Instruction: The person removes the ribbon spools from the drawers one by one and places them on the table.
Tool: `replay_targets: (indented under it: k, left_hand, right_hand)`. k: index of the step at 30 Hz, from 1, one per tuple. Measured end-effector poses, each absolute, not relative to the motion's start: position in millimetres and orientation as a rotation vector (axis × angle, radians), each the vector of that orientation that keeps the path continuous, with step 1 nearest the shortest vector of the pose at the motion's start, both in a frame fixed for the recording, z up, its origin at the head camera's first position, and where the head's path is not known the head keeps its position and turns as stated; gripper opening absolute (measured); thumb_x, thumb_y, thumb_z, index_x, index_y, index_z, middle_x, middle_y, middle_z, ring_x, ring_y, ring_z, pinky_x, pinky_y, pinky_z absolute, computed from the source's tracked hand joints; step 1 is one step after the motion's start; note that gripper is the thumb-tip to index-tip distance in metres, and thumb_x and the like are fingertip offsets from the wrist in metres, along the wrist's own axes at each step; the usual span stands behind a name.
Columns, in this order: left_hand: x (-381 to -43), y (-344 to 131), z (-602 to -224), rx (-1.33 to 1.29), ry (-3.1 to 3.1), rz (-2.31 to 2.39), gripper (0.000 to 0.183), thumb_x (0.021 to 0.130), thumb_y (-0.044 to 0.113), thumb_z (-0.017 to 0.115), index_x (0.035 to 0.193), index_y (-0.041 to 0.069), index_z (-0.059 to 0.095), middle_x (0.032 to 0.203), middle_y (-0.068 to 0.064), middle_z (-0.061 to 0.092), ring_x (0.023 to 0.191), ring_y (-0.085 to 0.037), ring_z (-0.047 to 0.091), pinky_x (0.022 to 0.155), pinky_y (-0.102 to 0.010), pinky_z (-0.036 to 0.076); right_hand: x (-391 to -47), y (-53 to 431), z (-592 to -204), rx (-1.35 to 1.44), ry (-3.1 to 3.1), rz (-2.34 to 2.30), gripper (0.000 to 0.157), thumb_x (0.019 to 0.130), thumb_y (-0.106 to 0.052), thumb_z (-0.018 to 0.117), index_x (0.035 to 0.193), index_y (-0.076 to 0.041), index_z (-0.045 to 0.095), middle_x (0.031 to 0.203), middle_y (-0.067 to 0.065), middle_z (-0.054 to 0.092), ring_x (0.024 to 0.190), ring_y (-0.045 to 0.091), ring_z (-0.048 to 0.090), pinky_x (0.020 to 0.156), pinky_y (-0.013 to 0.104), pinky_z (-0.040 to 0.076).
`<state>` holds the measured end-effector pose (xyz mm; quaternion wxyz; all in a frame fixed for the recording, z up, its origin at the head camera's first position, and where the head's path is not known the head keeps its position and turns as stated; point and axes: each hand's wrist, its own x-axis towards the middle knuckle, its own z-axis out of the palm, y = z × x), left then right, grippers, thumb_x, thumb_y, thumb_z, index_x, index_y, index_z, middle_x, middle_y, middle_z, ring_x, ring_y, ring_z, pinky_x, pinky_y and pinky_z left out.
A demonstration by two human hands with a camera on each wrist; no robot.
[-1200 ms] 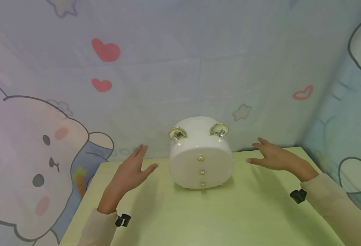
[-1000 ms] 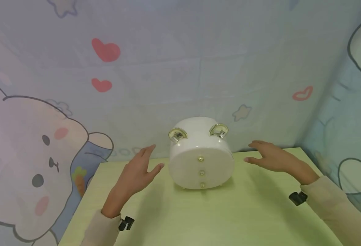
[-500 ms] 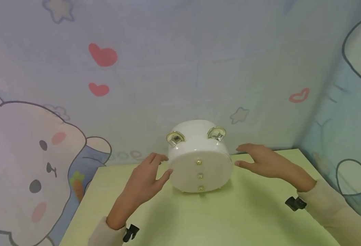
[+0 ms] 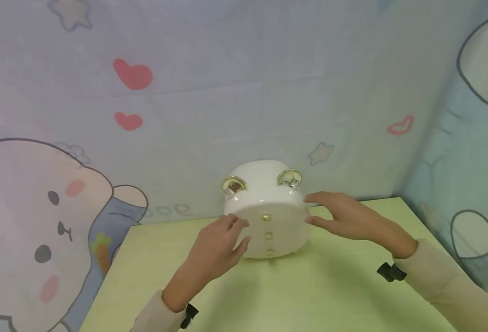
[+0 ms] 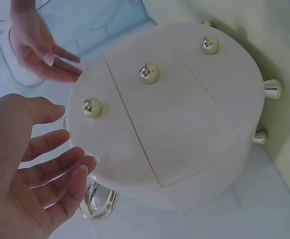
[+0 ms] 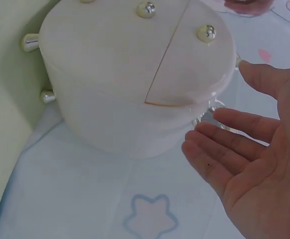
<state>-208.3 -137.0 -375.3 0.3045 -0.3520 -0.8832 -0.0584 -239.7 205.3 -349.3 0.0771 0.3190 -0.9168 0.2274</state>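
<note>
A glossy white rounded box [image 4: 284, 233] stands upright on the table, its front carrying a column of gold knobs [image 5: 149, 73] and thin drawer seams. Two gold-rimmed, ear-like fittings [image 4: 289, 179] sit on its top. In the head view my left hand [image 4: 214, 249] is in front of the box's left side, fingers loosely bent and holding nothing. My right hand [image 4: 348, 216] is at the box's right edge, thumb and fingers spread apart. The right wrist view has its fingers beside the box's upper edge; whether either hand touches it I cannot tell. Small gold feet [image 5: 272, 89] support the box.
The pale green table [image 4: 161, 249] ends at a cloth backdrop [image 4: 211, 120] printed with hearts, stars and a rabbit, close behind the box. Another printed cloth [image 4: 468, 161] hangs at the right. Each wrist wears a small black device [image 4: 391, 272].
Both hands have moved inward towards the box, the left one rightward across its front left edge, the right one leftward to its right side. The view has shifted slightly; the box stays in place.
</note>
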Motion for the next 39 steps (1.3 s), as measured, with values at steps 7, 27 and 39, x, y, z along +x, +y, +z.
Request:
replay_targets:
  k: [7,27,39]
  left_hand:
    - [-211,-126,-379,-0.963,-2.368,-0.104,0.029,0.092,0.024,0.079,0.117,0.014,0.07,0.108,-0.002,0.07,0.082,-0.015,0.064,0.059,-0.026,0.05]
    - [-225,-108,-393,-1.033,-2.18,0.18,0.039,0.086,0.029,0.081,0.118,0.012,0.065,0.11,-0.003,0.066,0.103,-0.022,0.063,0.093,-0.035,0.055]
    - [-232,-102,-401,-1.022,-2.094,0.296,0.03,0.089,0.028,0.07,0.116,0.015,0.062,0.11,-0.001,0.065,0.098,-0.02,0.064,0.076,-0.031,0.049]
  right_hand:
    - [-242,192,-354,1.061,-2.722,0.594,0.061,0.102,-0.036,0.067,0.152,-0.003,0.053,0.157,0.014,0.056,0.144,0.035,0.056,0.115,0.054,0.048]
    - [-259,182,-352,1.226,-2.746,0.431,0.079,0.102,-0.049,0.065,0.166,-0.015,0.032,0.173,0.009,0.031,0.153,0.033,0.044,0.11,0.051,0.052]
    - [-272,187,-351,1.246,-2.816,0.315,0.08,0.106,-0.058,0.049,0.169,-0.02,0.018,0.178,0.0,0.016,0.162,0.028,0.029,0.121,0.052,0.042]
